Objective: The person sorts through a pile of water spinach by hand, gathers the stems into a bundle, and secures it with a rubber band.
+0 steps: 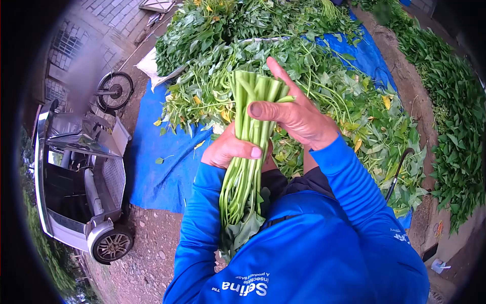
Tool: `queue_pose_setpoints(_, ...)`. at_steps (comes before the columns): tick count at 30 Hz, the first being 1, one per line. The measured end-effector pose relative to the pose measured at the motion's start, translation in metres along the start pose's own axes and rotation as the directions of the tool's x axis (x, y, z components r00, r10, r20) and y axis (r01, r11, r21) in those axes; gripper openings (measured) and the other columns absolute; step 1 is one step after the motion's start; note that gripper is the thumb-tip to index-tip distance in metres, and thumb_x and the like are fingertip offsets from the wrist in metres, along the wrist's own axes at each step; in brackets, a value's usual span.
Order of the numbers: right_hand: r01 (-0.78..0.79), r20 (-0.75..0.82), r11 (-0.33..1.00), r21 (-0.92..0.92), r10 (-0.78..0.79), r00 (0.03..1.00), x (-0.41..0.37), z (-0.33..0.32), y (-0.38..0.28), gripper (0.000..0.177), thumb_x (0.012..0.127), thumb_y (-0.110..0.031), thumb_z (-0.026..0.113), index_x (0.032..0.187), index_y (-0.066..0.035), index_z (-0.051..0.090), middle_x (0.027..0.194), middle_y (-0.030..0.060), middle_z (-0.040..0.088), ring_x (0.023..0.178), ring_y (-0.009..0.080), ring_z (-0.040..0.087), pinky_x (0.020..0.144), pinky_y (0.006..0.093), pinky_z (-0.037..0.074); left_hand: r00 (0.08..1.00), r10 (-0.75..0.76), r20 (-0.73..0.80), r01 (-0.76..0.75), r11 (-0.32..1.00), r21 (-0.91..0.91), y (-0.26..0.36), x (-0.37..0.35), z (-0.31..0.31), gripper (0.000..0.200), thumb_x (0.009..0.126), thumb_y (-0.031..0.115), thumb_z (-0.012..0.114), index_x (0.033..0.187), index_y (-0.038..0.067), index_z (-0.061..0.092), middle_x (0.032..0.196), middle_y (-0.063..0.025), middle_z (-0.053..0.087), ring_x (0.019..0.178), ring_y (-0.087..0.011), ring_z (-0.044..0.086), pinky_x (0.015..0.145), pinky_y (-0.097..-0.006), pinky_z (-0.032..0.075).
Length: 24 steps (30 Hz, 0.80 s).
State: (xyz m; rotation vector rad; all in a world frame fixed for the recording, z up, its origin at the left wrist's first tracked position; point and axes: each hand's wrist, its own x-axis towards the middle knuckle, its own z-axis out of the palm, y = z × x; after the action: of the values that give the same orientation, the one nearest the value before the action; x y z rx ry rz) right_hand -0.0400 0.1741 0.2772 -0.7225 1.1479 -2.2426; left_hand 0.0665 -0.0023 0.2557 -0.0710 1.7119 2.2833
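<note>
My left hand point(230, 150) is wrapped around the middle of a bunch of leafy green stems point(249, 137), its thumb across the front. The cut ends form a fairly even top, and the leaves hang down against my blue jacket. My right hand point(304, 114) is beside the upper stems, fingers stretched out and thumb lying over them near the cut ends. Its other fingers are partly hidden behind the thumb and palm. Beyond both hands spreads a large heap of loose green cuttings point(349, 106) with some yellow leaves.
A blue tarp point(157, 177) lies under the heap. More greens point(445, 101) line the right side. At left stand a silver sidecar point(83, 187) and a wheel point(115, 92). A dark, hooked handle point(400, 172) sticks up at the right of the heap. Stony ground point(147, 243) lies at lower left.
</note>
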Motion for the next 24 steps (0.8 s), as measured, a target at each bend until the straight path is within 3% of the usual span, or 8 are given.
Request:
queue_pose_setpoints(1, 0.034, 0.075, 0.999, -0.019, -0.032, 0.997, 0.01, 0.011, -0.011, 0.127, 0.083, -0.018, 0.093, 0.172, -0.003, 0.003, 0.122, 0.0175, 0.069, 0.115, 0.0273, 0.072, 0.103, 0.0428, 0.056, 0.998, 0.0, 0.062, 0.005, 0.998, -0.067, 0.004, 0.003, 0.008, 0.068, 0.065, 0.027, 0.088, 0.12, -0.002, 0.061, 0.086, -0.014, 0.066, 0.076, -0.028, 0.067, 0.07, -0.0405, 0.056)
queue_pose_setpoints(5, 0.105, 0.015, 0.99, -0.09, -0.104, 0.994, 0.023, 0.031, -0.019, 0.092, 0.084, -0.002, 0.082, 0.163, -0.002, 0.036, 0.116, 0.0105, 0.071, 0.102, 0.0198, 0.072, 0.092, 0.0362, 0.06, 0.95, -0.197, 0.242, 0.171, 0.977, 0.123, 0.045, 0.005, -0.003, 0.09, 0.066, 0.038, 0.092, 0.137, -0.004, 0.057, 0.107, -0.0199, 0.072, 0.096, -0.0307, 0.073, 0.085, -0.0412, 0.06)
queue_pose_setpoints(9, 0.189, -0.198, 0.982, -0.006, -0.186, 0.962, 0.046, 0.041, -0.017, 0.071, 0.081, -0.001, 0.082, 0.145, 0.002, 0.051, 0.109, 0.0099, 0.07, 0.091, 0.0171, 0.071, 0.083, 0.0341, 0.061, 0.946, 0.324, -0.027, -0.315, 0.934, 0.165, 0.066, -0.016, 0.03, 0.11, 0.074, 0.045, 0.096, 0.155, -0.002, 0.04, 0.136, -0.0112, 0.064, 0.121, -0.0227, 0.066, 0.105, -0.0376, 0.053)
queue_pose_setpoints(13, 0.23, -0.169, 0.932, -0.279, -0.283, 0.944, 0.066, 0.07, -0.026, 0.076, 0.077, -0.004, 0.089, 0.141, 0.005, 0.05, 0.105, 0.0127, 0.073, 0.091, 0.0185, 0.071, 0.084, 0.0326, 0.06, 0.912, 0.333, -0.241, -0.131, 0.79, 0.599, 0.08, -0.018, 0.039, 0.067, 0.076, 0.014, 0.09, 0.134, -0.001, 0.059, 0.113, -0.0062, 0.072, 0.1, -0.017, 0.069, 0.092, -0.0338, 0.057)
queue_pose_setpoints(16, 0.368, -0.007, 0.861, -0.351, -0.395, 0.919, 0.08, 0.105, -0.035, 0.084, 0.079, -0.018, 0.092, 0.147, 0.006, 0.047, 0.121, 0.0178, 0.07, 0.104, 0.0198, 0.07, 0.092, 0.035, 0.058, 0.885, 0.425, -0.192, -0.327, 0.859, 0.394, 0.083, -0.02, 0.01, 0.05, 0.074, 0.007, 0.085, 0.121, 0.0, 0.068, 0.108, -0.0066, 0.075, 0.096, -0.0179, 0.072, 0.09, -0.0345, 0.058)
queue_pose_setpoints(18, 0.286, 0.268, 0.922, -0.26, -0.216, 0.939, 0.061, 0.114, -0.087, 0.116, 0.087, -0.042, 0.086, 0.159, 0.011, 0.011, 0.143, 0.0304, 0.053, 0.128, 0.0343, 0.061, 0.109, 0.0447, 0.052, 0.891, 0.416, -0.184, -0.347, 0.883, 0.317, 0.093, -0.03, -0.013, 0.049, 0.074, 0.012, 0.082, 0.119, -0.001, 0.066, 0.102, -0.0101, 0.073, 0.091, -0.0229, 0.073, 0.084, -0.0384, 0.06)
queue_pose_setpoints(22, 0.515, 0.201, 0.736, -0.439, -0.478, 0.855, 0.101, 0.098, -0.085, 0.095, 0.088, -0.039, 0.086, 0.158, 0.003, 0.036, 0.149, 0.0241, 0.051, 0.132, 0.026, 0.059, 0.107, 0.0403, 0.052, 0.805, 0.532, -0.261, -0.513, 0.846, 0.145, 0.128, -0.076, -0.044, 0.064, 0.07, 0.018, 0.081, 0.128, 0.0, 0.058, 0.097, -0.0134, 0.066, 0.085, -0.0259, 0.069, 0.079, -0.0411, 0.061)
queue_pose_setpoints(24, 0.378, 0.146, 0.85, -0.366, -0.349, 0.926, 0.087, 0.097, -0.085, 0.077, 0.091, -0.033, 0.084, 0.153, -0.002, 0.05, 0.142, 0.0177, 0.059, 0.126, 0.0219, 0.064, 0.102, 0.0364, 0.054, 0.789, 0.569, -0.232, -0.576, 0.817, 0.045, 0.139, -0.1, -0.062, 0.07, 0.069, 0.019, 0.082, 0.131, 0.001, 0.057, 0.096, -0.0128, 0.062, 0.085, -0.0245, 0.065, 0.08, -0.0403, 0.06)
